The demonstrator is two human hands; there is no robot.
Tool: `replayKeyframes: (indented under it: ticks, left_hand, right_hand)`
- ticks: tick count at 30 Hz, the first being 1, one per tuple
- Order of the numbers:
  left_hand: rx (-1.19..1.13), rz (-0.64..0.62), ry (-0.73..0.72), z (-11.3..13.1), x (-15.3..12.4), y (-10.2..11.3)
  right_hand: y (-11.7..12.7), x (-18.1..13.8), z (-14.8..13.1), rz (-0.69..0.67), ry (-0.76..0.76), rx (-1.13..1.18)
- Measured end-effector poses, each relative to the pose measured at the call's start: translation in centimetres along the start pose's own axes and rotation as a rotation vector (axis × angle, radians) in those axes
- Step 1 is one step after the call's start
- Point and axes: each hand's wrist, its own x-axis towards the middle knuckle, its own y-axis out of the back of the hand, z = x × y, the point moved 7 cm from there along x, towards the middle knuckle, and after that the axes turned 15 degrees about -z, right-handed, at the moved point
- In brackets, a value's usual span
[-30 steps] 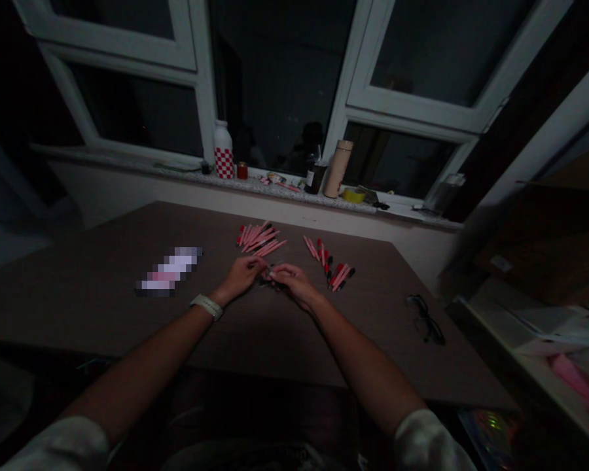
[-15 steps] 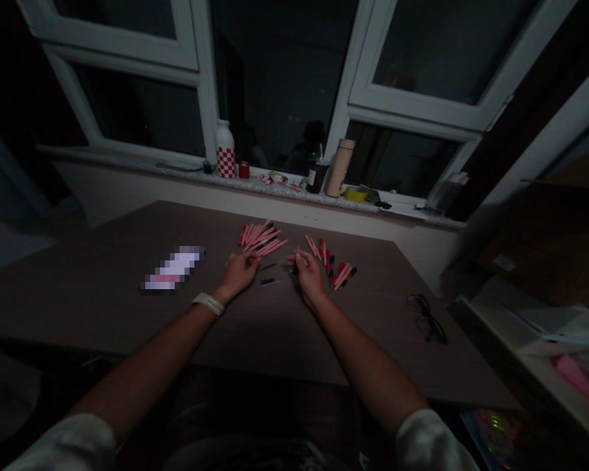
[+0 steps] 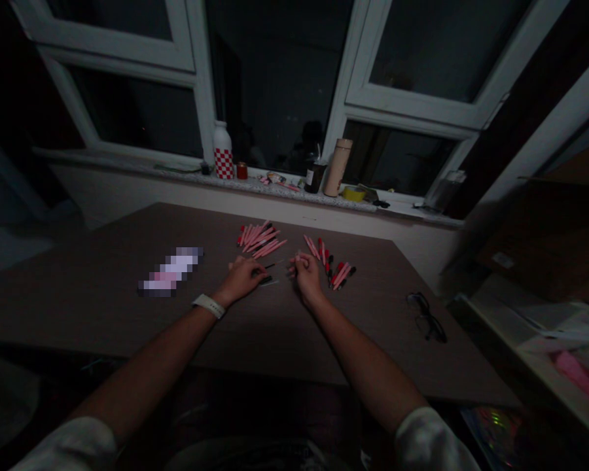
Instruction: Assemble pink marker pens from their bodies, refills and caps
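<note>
Dark pieces [image 3: 266, 280]: small and slim, on the table between the two hands, just beside the left fingertips; a pale sliver lies along their near side.
Thin dark rod [image 3: 270, 265]: just beyond those pieces, pointing off to the right.
Left hand [image 3: 241, 278]: palm down, fingers bent and only slightly parted, tips at the dark pieces; whether they touch or grip one, I cannot tell.
Right hand [image 3: 305, 271]: fingers curled, thumb close against them, a narrow gap at most; the tips are blurred, so I cannot tell what it holds.
Left pen pile [image 3: 262, 239]: pink pens, some red and black parts, just past the left hand.
Right pen group [image 3: 342, 276]: pink, red and black, beside the right hand.
Wristwatch [image 3: 209, 305]: pale band, left wrist.
Table [image 3: 216, 347]: brown, with a pixelated flat object [image 3: 171, 269] at left, glasses [image 3: 426, 317] at right.
Sill: checkered bottle [image 3: 224, 157], tan flask [image 3: 338, 168].
</note>
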Motion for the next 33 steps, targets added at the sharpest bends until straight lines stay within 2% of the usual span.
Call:
replayKeyframes:
  ticks: [6, 17, 33]
  left_hand:
    - [-0.017, -0.006, 0.002, 0.2, 0.0, 0.2]
    - [0.010, -0.104, -0.146, 2.5, -0.3, 0.0]
    - [0.059, -0.156, -0.117, 2.3, -0.2, -0.3]
  right_hand:
    - [0.2, 0.1, 0.4, 0.010, -0.010, -0.054]
    - [0.1, 0.0, 0.3, 0.015, -0.046, -0.052]
    - [0.0, 0.0, 0.5, 0.019, -0.038, -0.046]
